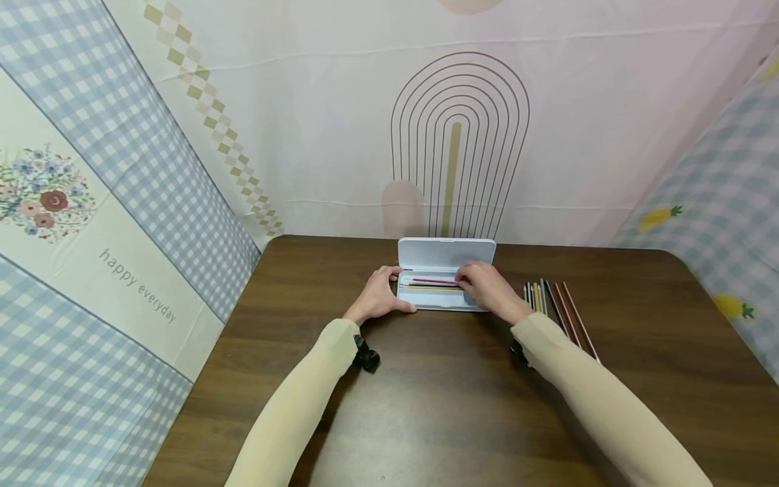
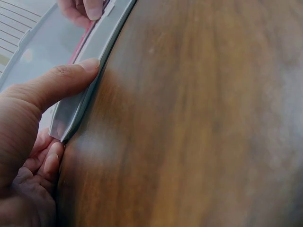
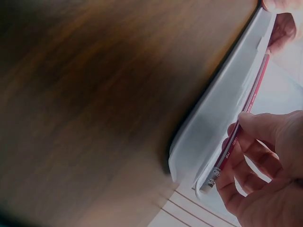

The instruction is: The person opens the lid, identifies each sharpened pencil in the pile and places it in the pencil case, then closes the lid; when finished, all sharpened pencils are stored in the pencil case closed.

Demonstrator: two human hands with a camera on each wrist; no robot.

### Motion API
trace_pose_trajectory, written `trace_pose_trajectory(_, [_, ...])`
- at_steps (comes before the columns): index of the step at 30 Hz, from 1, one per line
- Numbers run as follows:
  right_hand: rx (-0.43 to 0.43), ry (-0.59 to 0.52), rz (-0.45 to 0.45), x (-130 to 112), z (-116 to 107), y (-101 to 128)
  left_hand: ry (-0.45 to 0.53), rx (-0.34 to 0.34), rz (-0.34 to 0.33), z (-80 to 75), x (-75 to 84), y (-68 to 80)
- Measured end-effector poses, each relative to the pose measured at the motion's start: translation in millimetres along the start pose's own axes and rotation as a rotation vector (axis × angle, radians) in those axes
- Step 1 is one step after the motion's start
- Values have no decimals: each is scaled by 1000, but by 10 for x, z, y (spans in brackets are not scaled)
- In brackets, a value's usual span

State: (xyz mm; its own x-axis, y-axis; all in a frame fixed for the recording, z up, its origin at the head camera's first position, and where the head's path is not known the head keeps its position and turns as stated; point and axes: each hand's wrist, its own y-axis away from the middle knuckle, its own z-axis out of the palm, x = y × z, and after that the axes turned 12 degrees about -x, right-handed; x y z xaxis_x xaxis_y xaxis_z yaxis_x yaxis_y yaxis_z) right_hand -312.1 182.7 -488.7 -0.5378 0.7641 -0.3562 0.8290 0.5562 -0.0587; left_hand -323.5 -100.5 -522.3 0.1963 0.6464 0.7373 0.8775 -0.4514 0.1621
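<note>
A white pencil case (image 1: 426,299) lies on the table with its hinged lid (image 1: 447,253) raised at the back. My left hand (image 1: 379,294) grips the case's left end, the thumb (image 2: 78,75) on the front rim and the fingers around the side. Between thumb and fingers, my right hand (image 1: 487,287) pinches a red pencil (image 3: 255,87) with a silver stripe and an eraser end, held lengthwise over the tray. A yellowish pencil (image 1: 429,287) lies inside, in front of the red one. My right hand hides the tray's right part.
Right of the case, several pencils (image 1: 535,297) lie side by side on the brown wooden table (image 1: 426,406). Longer reddish-brown pencils (image 1: 575,314) lie beside them, partly behind my right sleeve. A patterned cloth (image 1: 328,135) hangs behind the table's back edge.
</note>
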Motion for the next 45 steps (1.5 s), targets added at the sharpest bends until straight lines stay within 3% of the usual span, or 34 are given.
trace_pose_trajectory(18, [-38, 108, 59, 18, 51, -164, 5, -5, 7, 12, 40, -24])
trace_pose_trajectory(28, [-13, 237, 23, 14, 66, -189, -4, 8, 18, -4, 54, -32])
trace_pose_trajectory(37, [-19, 211, 24, 2, 105, -193, -5, 1, 15, 4, 28, -19])
trace_pose_trajectory(45, [32, 110, 17, -52, 104, -137, 3, 8, 9, 4, 5, 9])
